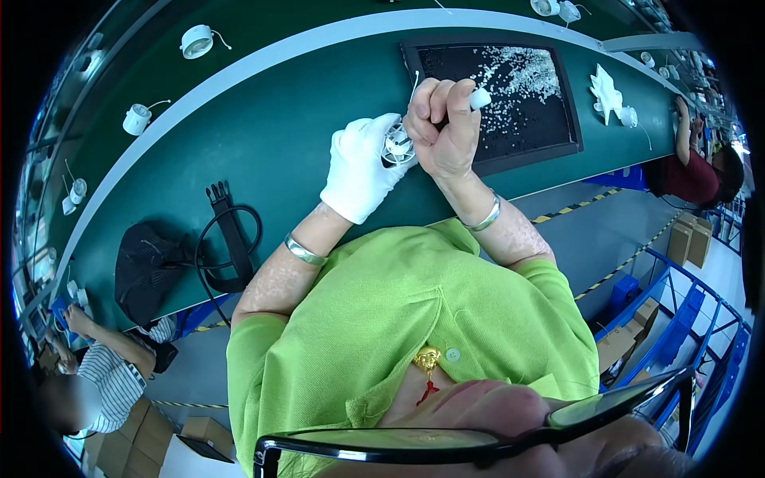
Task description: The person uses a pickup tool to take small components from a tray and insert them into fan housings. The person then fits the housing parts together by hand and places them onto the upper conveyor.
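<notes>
My left hand (pixel 358 171), in a white glove, is closed around a round white housing (pixel 398 146) with an open, spoked face. My bare right hand (pixel 446 127) is right beside the housing, palm up with its fingers curled in. What those fingers hold is hidden. A thin white wire (pixel 415 82) sticks up beside the right fingers. At a right fingertip is a small white cylindrical piece (pixel 480 99); whether it is worn or held I cannot tell. Behind the right hand lies a black tray (pixel 570 119) scattered with many tiny whitish pieces (pixel 526 76).
A black bag (pixel 147 267) and a black strap (pixel 231 251) lie on the green table (pixel 295 103) at left. A curved pale rail (pixel 239 68) runs behind; white housings (pixel 196 41) with wires stand beyond it. A crumpled white glove (pixel 606 94) lies right. Co-workers (pixel 693 171) sit at both sides.
</notes>
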{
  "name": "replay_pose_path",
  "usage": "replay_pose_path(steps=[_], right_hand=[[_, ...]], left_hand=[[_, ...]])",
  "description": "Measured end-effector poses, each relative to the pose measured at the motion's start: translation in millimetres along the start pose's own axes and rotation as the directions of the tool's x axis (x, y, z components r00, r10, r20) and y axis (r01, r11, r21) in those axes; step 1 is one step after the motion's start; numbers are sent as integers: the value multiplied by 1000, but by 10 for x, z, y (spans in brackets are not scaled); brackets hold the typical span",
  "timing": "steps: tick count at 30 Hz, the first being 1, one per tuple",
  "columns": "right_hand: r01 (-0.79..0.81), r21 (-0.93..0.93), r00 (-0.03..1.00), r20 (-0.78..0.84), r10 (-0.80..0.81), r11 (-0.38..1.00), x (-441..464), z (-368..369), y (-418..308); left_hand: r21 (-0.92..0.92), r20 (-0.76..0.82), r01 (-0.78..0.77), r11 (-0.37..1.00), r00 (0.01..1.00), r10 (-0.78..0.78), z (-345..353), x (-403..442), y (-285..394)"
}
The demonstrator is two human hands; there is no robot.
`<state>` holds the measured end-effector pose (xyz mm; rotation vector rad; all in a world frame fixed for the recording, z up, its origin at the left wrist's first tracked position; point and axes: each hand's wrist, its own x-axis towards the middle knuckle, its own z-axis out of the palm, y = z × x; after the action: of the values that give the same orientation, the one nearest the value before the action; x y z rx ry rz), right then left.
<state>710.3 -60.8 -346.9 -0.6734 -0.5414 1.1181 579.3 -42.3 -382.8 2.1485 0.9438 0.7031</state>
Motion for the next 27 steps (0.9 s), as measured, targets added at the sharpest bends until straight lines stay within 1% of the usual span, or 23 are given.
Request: replay_pose_path(steps=[3,8,12,14,15,16,17,19,22,27], right_hand=[[2,-52,1000,-27,-4,999,6,1,42],[13,-54,1000,-14,-13,998,8,16,77],[48,-218,996,89,-29,975,-23,23,108],[122,-347,991,96,-94,930,-55,86,146],[141,-364,989,93,-114,921,-71,104,135],[234,-566,969,203,-141,790,-82,103,127],[325,-722,941,309,-135,610,-83,98,114],[336,-730,939,306,-156,594,-88,89,121],[343,-715,937,306,-168,609,-124,91,177],[321,-716,946,279,-167,620,-94,109,196]], left_hand=[[-28,36,35,999,999,-34,0,18,0],[33,-16,-27,999,1000,27,-59,19,31],[-5,-23,-28,1000,999,27,-50,5,11],[14,-10,-30,999,1000,30,-60,20,17],[-2,-8,-53,999,999,53,-58,17,17],[-11,18,-24,1000,1000,24,-42,6,-2],[-17,46,8,1000,999,-7,-20,16,-10],[-31,38,-14,999,999,16,19,45,-15],[-23,5,-4,1000,1000,4,37,25,-30],[0,7,-26,1000,1000,26,38,13,-35]])
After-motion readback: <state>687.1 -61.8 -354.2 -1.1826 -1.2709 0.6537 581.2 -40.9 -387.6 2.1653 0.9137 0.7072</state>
